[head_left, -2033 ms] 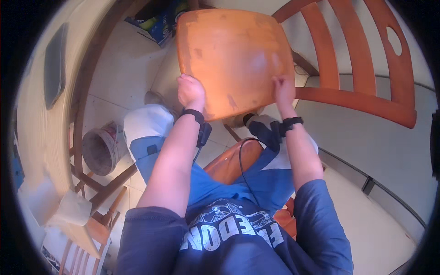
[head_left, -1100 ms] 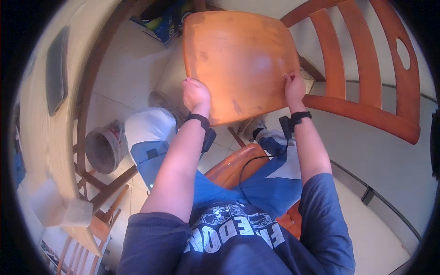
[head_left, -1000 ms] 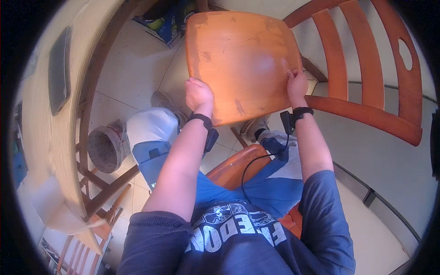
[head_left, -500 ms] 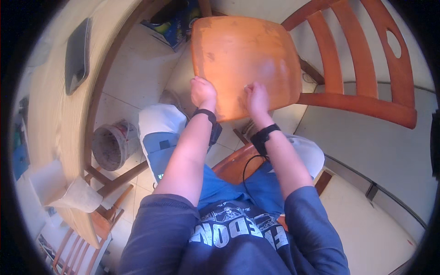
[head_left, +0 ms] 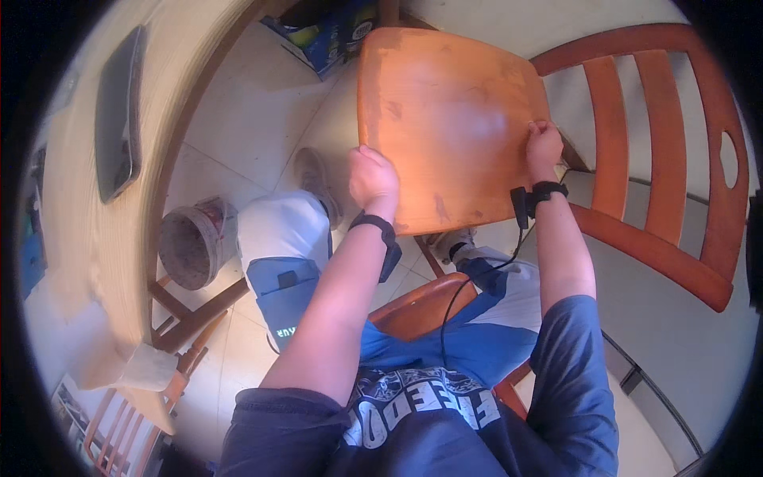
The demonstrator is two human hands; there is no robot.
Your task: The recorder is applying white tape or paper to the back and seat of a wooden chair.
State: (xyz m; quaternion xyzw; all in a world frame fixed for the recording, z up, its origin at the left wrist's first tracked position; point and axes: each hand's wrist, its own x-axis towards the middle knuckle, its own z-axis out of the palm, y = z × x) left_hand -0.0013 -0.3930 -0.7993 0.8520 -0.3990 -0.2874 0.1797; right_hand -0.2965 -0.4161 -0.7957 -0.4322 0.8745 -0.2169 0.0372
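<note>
A wooden chair (head_left: 453,103) stands before me, its orange-brown seat marked with darker, worn-looking patches along the rim. At the seat's left edge, near the corner closest to me, my left hand (head_left: 373,181) is closed on the edge, its lower fingers hidden. Over by the backrest, my right hand (head_left: 545,147) rests on the right side of the seat with its fingers pinched together. What lies between those fingertips, if anything, is too small to make out. Both wrists wear black straps, and a cable hangs from the right one.
Along the left runs a pale wooden table (head_left: 171,87) bearing a dark flat device (head_left: 119,115) like a phone or tablet. Below it sits a dirty bucket (head_left: 191,246). A blue-green box (head_left: 322,40) stands on the tiled floor behind. The slatted backrest (head_left: 664,135) rises at right.
My right hand has travelled right across the seat, from its near middle to the backrest side. The left hand stays at the left edge. The chair sits farther right in view.
</note>
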